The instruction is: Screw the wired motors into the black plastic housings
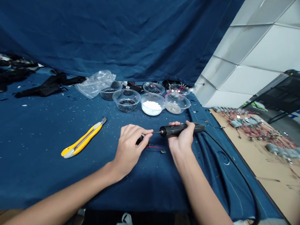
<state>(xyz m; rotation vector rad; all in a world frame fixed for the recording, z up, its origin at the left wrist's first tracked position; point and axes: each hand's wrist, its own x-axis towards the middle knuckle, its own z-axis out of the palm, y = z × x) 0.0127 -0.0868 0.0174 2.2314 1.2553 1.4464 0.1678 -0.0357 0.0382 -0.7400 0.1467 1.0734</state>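
My right hand (181,138) is shut around the black handle of a corded soldering iron (177,130), and its thin tip points left toward my left hand. My left hand (131,146) pinches a small black part (139,140), mostly hidden by the fingers. The iron's tip ends just beside those fingertips; I cannot tell if it touches the part. A small component with red wire (158,149) lies on the blue cloth (31,151) below my hands. A yellow utility knife (83,140) lies left of my left hand.
Several clear plastic bowls (126,100) holding small parts and white granules stand behind my hands, beside a crumpled plastic bag (96,84). Black items (49,85) lie far left. Cardboard (266,164) with wired components lies right, and the iron's cable runs there.
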